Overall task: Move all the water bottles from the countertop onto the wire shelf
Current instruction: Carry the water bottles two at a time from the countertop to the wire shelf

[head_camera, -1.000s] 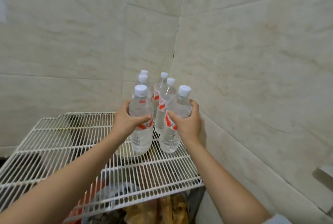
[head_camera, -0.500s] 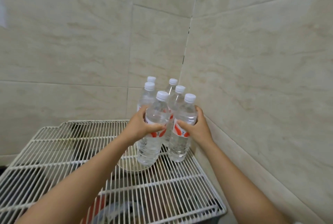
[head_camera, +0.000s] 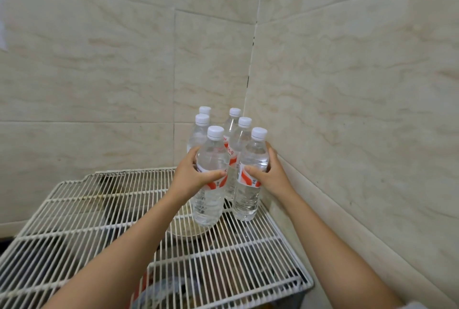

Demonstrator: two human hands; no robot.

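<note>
Several clear water bottles with white caps and red-and-white labels stand on the white wire shelf, grouped in its far right corner against the tiled walls. My left hand is wrapped around the front left bottle, whose base rests on the wires. My right hand grips the front right bottle, also standing upright on the shelf. Behind them stand further bottles, partly hidden by the two front ones.
Beige tiled walls close the corner right behind and beside the bottles. Under the shelf, a pale round bowl and dark objects show through the wires. The shelf's left and near parts carry nothing.
Both hands have brought the two front bottles closer to the corner group. The left bottle, tilted half a second ago, now stands upright on the wires.
</note>
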